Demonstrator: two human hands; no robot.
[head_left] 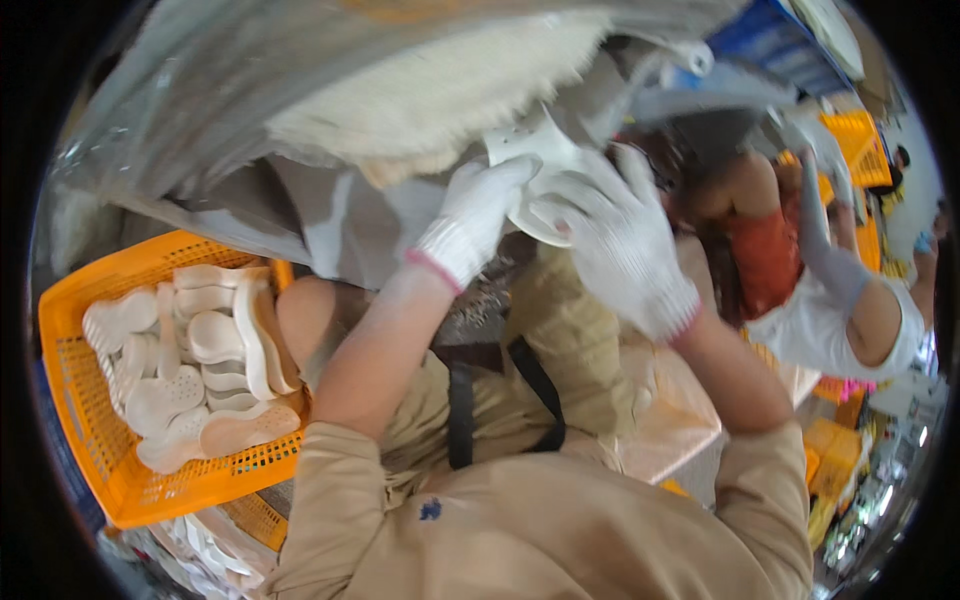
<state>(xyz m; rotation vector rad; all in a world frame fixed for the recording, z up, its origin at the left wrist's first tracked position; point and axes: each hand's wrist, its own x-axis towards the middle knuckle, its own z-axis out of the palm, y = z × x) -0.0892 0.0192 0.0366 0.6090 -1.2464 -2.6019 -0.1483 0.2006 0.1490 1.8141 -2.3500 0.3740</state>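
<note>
Both my hands wear white knitted gloves with pink cuffs. Between them, at the upper middle, is a white spoon [548,150] with small holes at its far end. My left hand [472,218] pinches its left side, thumb and fingers closed. The right hand [628,250] grips it from the other side, its fingers bent over the edge and slightly blurred. Just beyond the spoon is a fluffy cream buffing wheel [430,100]; I cannot tell whether the two touch. Much of the spoon's lower part is behind my fingers.
Grey plastic sheeting [200,110] surrounds the wheel. On my left stands an orange basket [110,490] holding several white spoons [217,337], some perforated. A co-worker in a white top [830,335] sits to the right, near more orange crates [855,150].
</note>
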